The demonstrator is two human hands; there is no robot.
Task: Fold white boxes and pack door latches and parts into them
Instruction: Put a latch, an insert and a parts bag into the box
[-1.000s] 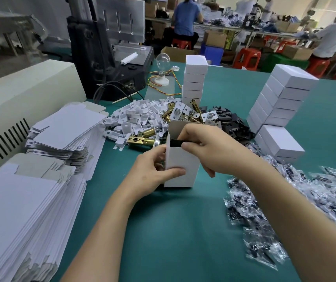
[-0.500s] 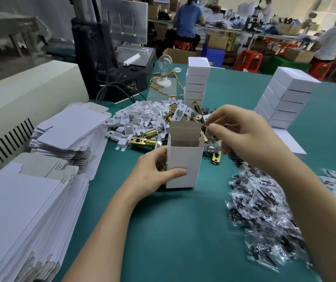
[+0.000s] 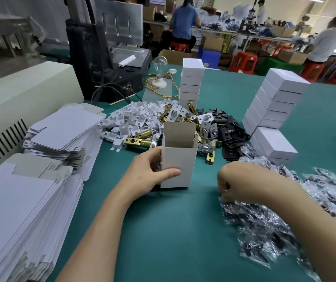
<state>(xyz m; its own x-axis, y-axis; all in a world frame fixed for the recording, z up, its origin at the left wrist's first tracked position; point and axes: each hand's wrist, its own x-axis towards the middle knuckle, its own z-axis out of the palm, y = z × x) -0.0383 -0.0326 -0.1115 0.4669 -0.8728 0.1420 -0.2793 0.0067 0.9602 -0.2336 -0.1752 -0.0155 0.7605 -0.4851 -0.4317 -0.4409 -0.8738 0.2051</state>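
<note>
Holds open box (image 3: 178,159) upright on worktop (image 3: 173,231) with left hand (image 3: 144,176), thumb flat across front face, fingers round left side and back. Curls right hand (image 3: 242,184) knuckles-up over near edge of bag pile (image 3: 285,226), just right of box. Fingertips hidden underneath, so cannot tell whether clamped on a bag or only touching.

Judging box as thin card: very light, stiff along folded edges, easy to dent on flat faces, easy to tip while empty. Best taken low on two opposite walls, leaving mouth free.

Judging bags as slick crinkly film with small dark parts inside: light, floppy, likely to slide and drag neighbours along. Best pinched at a film corner, one at a time.

Judging brass latches (image 3: 134,141) as heavy for size, rigid, smooth. Best taken round the barrel and lowered in, not dropped, to spare thin card bottom.

Box mouth open, rear flap standing up. Shows only bare grey inner walls from this angle; contents not visible.

Behind box, loose heaps on worktop:
- latches directly behind
- white plastic pieces (image 3: 130,117) to left
- silver-faced plates (image 3: 205,127) in middle
- black plates (image 3: 227,130) to right

Further out, closed white boxes (image 3: 191,82) in one tall column at back, plus a leaning stack at right. At far left, flat box blanks (image 3: 61,131) in two piles.
</note>
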